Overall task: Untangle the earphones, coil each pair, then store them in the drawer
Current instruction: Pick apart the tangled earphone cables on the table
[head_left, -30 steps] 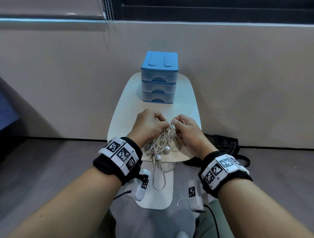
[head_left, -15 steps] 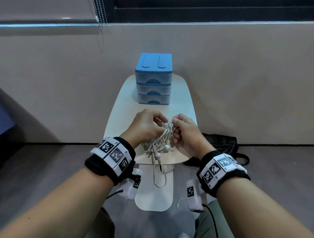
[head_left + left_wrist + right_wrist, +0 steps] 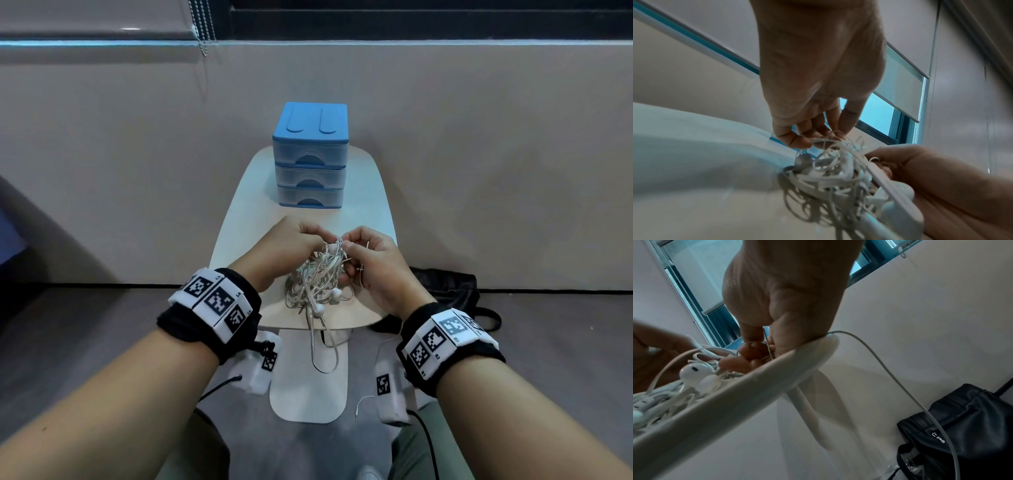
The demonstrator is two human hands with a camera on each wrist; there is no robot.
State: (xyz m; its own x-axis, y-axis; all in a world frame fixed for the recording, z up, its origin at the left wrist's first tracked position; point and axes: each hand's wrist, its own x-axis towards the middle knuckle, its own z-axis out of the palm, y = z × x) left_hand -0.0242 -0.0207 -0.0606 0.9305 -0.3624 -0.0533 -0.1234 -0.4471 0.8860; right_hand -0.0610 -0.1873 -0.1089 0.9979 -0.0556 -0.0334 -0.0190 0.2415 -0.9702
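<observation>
Tangled white earphones [image 3: 317, 281] heaped on the surface [image 3: 246, 212], in front of the blue drawer unit [image 3: 310, 154]. Pinched at the top of the tangle by left hand [image 3: 286, 246] and right hand [image 3: 375, 267], fingers curled round cords. One loop dangling off the edge nearest the person, opposite the drawer unit.

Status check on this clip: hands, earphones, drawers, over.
Left hand and right hand both pinching cords atop the tangled earphones. Tangle still knotted on the table, one loop hanging off the edge. Drawer unit shut, unobstructed.
</observation>
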